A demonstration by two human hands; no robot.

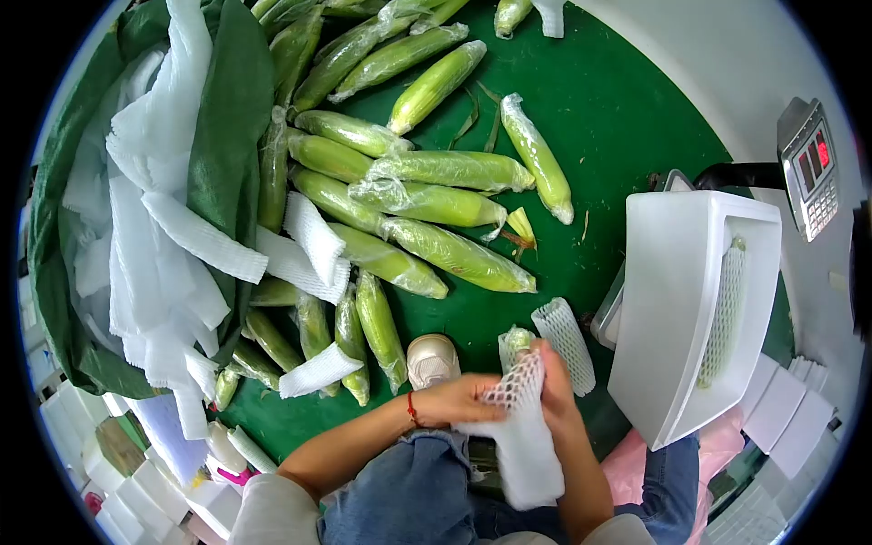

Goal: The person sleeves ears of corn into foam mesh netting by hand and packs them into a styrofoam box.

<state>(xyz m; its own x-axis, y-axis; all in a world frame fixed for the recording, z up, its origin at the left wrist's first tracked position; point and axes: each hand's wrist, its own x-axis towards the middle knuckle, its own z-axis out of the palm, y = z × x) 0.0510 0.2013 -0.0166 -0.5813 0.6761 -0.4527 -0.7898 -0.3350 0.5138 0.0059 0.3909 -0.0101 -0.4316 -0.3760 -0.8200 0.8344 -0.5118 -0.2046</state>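
Both of my hands are on a white foam net sleeve (527,454) above my lap. My left hand (459,400), with a red string at the wrist, has its fingers closed on the sleeve's side. My right hand (556,386) grips its upper edge. A corn cob's pale green end (519,338) shows at the sleeve's top; the rest of that cob is hidden. Just right of my right hand lies another white net sleeve (565,345). Film-wrapped corn cobs (459,254) lie beyond my hands on the green surface (627,118).
At the left stands a green sack (227,118) full of white foam sleeves (159,263). A white foam box (636,318) with a netted cob (725,313) inside is at the right, beside a scale display (811,168). A shoe (432,361) shows below the cobs.
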